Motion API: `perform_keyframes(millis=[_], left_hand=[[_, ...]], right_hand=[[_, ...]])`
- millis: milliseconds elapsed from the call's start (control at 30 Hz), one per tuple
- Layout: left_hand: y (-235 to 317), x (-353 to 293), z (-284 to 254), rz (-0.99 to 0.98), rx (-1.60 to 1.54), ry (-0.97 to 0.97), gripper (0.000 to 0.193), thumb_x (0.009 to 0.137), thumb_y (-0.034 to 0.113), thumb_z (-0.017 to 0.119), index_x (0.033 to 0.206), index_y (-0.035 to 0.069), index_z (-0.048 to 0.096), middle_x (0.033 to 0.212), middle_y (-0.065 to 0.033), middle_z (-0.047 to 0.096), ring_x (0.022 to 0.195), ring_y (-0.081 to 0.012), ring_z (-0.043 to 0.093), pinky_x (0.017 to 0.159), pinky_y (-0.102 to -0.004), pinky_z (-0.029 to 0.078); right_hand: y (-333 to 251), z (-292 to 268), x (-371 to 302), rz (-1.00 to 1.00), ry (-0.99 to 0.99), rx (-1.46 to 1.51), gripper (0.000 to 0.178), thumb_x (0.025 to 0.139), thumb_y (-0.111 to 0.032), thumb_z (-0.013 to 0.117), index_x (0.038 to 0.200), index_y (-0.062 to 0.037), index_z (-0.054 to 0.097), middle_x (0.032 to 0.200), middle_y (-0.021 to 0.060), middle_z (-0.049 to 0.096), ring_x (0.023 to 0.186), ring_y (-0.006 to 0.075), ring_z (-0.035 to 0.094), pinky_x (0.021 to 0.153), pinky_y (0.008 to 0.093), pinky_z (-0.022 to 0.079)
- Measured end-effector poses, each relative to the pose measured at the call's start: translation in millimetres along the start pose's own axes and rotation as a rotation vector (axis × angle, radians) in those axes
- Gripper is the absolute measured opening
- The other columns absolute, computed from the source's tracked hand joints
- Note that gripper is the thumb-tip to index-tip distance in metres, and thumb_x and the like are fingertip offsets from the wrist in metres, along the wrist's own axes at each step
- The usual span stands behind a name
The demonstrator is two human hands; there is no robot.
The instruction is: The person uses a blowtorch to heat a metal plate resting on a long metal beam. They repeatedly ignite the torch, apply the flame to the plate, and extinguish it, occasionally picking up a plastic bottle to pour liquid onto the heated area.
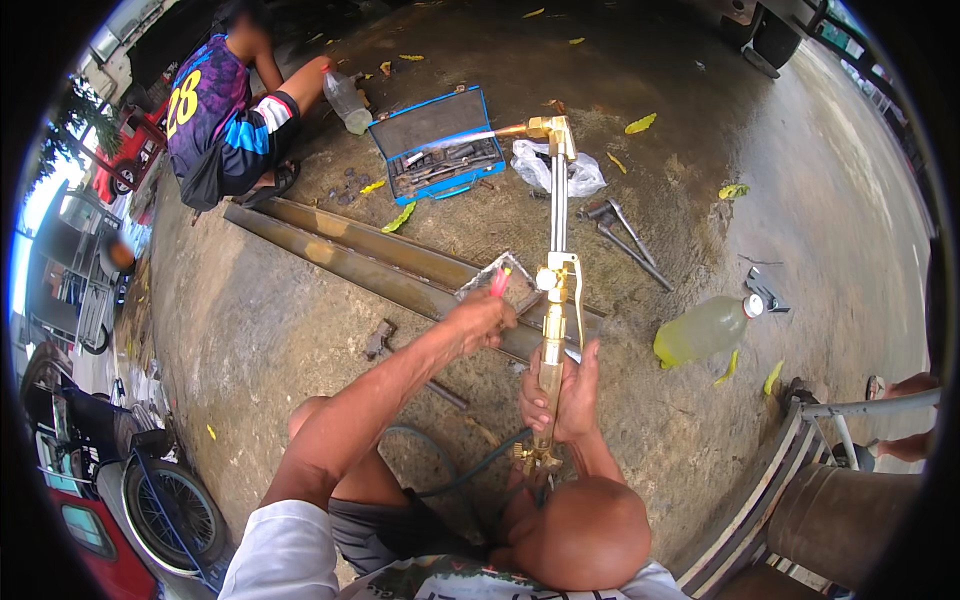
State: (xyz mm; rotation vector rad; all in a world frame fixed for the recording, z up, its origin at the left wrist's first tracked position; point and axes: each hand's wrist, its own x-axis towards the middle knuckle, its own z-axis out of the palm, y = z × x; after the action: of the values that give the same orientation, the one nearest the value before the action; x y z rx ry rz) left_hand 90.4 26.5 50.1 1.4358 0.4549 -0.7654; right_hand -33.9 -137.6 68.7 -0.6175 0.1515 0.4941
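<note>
My right hand (pixel 568 398) is wrapped round the brass handle of a cutting torch (pixel 560 215), which points away from me. From its angled tip a pale flame (pixel 450 141) streams left over the open blue toolbox (pixel 462 190). My left hand (pixel 480 322) is closed round what looks like a small pink lighter (pixel 500 283), left of the torch. Beneath that hand, a square metal piece (pixel 522 292) lies by long steel bars (pixel 340 255). A hammer (pixel 379 338) rests on the ground below the bars, its middle hidden by my left forearm.
A person (pixel 235 120) squats at the far left beside a clear bottle (pixel 346 103). At right stand a bottle of yellow-green liquid (pixel 700 333) and a metal bench (pixel 760 490). Beyond the torch lie a plastic bag (pixel 582 176) and metal tools (pixel 630 240). A hose (pixel 465 482) runs near my legs.
</note>
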Motion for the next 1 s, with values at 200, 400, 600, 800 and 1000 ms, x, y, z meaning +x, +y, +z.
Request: perform_keyframes(millis=[200, 400, 600, 800, 1000], left_hand=[[-117.1, -93.3, 11.8, -0.153, -0.011, -0.044, 0.028, 0.096, 0.034, 0.064, 0.089, 0.007, 0.058, 0.075, -0.0014, 0.053, 0.058, -0.0129, 0.047, 0.059, -0.0344, 0.045], [-133.7, -142.2, 49.9, 0.200, 0.004, -0.101, 0.040, 0.104, 0.040, 0.054, 0.110, 0.002, 0.065, 0.071, -0.0030, 0.058, 0.062, -0.0139, 0.053, 0.063, -0.0338, 0.048], [-126.0, -130.1, 55.3, 0.281, 0.444, -0.117, 0.045, 0.104, 0.039, 0.051, 0.114, -0.003, 0.063, 0.078, -0.0225, 0.065, 0.073, -0.0333, 0.066, 0.072, -0.0421, 0.051], [-140.9, -125.0, 62.7, 0.420, 0.416, -0.154, 0.056, 0.102, 0.049, 0.052, 0.099, -0.007, 0.063, 0.073, -0.0239, 0.064, 0.073, -0.0365, 0.067, 0.069, -0.0445, 0.051], [-156.2, -110.5, 73.9, 0.090, 0.317, -0.368, 0.048, 0.103, 0.045, 0.051, 0.098, -0.001, 0.064, 0.071, -0.0096, 0.065, 0.061, -0.0178, 0.064, 0.058, -0.0352, 0.050]], right_hand=[[-3.3, -6.5, 6.9, -0.067, -0.010, 0.009, 0.083, 0.090, -0.084, 0.014, 0.093, -0.0088, 0.049, 0.054, 0.0022, 0.038, 0.035, 0.0114, 0.034, 0.033, 0.0269, 0.034], [-14.2, -15.0, 1.5, -0.140, 0.155, -0.083, 0.083, 0.090, -0.085, 0.015, 0.092, -0.0092, 0.049, 0.054, 0.0010, 0.039, 0.035, 0.0103, 0.035, 0.032, 0.0252, 0.032], [-14.0, -16.2, -7.0, -0.179, 0.287, -0.133, 0.082, 0.089, -0.086, 0.018, 0.091, -0.0104, 0.049, 0.053, 0.0006, 0.038, 0.035, 0.0109, 0.034, 0.032, 0.0258, 0.031], [-13.5, -21.9, -16.9, -0.177, 0.360, -0.182, 0.083, 0.088, -0.087, 0.018, 0.091, -0.0099, 0.049, 0.052, 0.0016, 0.037, 0.035, 0.0119, 0.033, 0.033, 0.0270, 0.030], [-12.2, -22.7, -33.3, -0.086, 0.511, -0.330, 0.083, 0.090, -0.085, 0.017, 0.094, -0.0090, 0.049, 0.053, 0.0019, 0.038, 0.036, 0.0130, 0.033, 0.033, 0.0280, 0.031]])
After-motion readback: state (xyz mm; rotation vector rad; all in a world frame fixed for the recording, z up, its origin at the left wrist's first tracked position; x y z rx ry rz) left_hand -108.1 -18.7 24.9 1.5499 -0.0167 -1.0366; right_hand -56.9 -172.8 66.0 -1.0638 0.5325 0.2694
